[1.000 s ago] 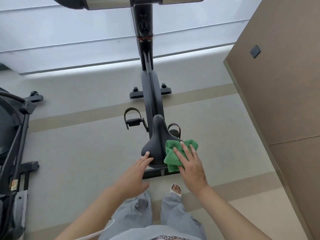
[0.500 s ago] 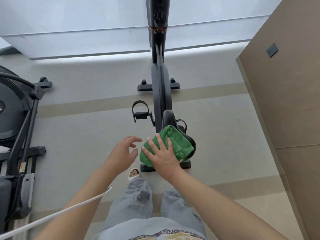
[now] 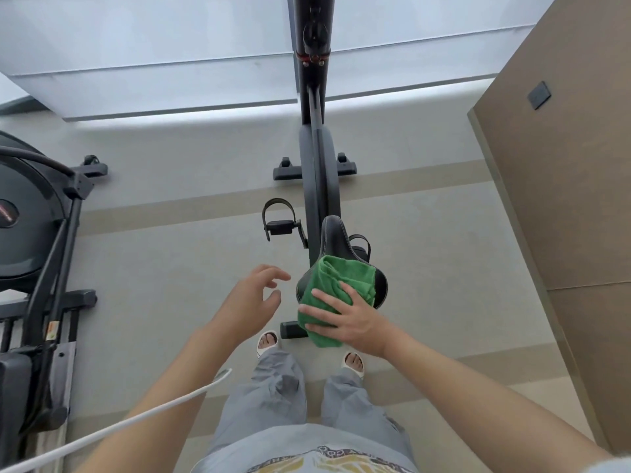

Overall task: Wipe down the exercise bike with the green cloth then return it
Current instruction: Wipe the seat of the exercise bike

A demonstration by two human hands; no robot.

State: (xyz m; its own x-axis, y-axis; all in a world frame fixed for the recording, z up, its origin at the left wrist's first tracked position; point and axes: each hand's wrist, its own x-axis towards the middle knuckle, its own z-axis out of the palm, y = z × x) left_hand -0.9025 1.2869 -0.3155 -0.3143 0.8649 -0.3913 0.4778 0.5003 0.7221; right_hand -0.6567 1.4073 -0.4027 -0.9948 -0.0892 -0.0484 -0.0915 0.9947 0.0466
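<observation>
Looking down from the head camera: lying crumpled and folded over the wide rear of the black padded saddle [image 3: 336,238], a thick green terry cloth [image 3: 329,288], draping off the saddle's back edge toward the floor. Belonging to a slim black exercise bike [image 3: 316,158], that saddle, with a strapped black pedal [image 3: 278,221] sticking out on the left.

Being cut off at the top edge, the bike's handlebar post. Being mostly covered by the saddle and cloth, the second pedal on the right. Hiding most of the rear floor bar, the cloth and the hand on it. Being cropped at the left border, a second dark exercise machine [image 3: 37,233].

Pressing down flat on the cloth, the right hand [image 3: 355,317], fingers spread and nearly straight, thumb lying along the cloth's near edge; not clearly pinching anything. Hovering just left of the saddle, the left hand [image 3: 251,302], fingers loosely curved, holding nothing and touching nothing. Crossing the lower left, a thin white cable [image 3: 112,430].
</observation>
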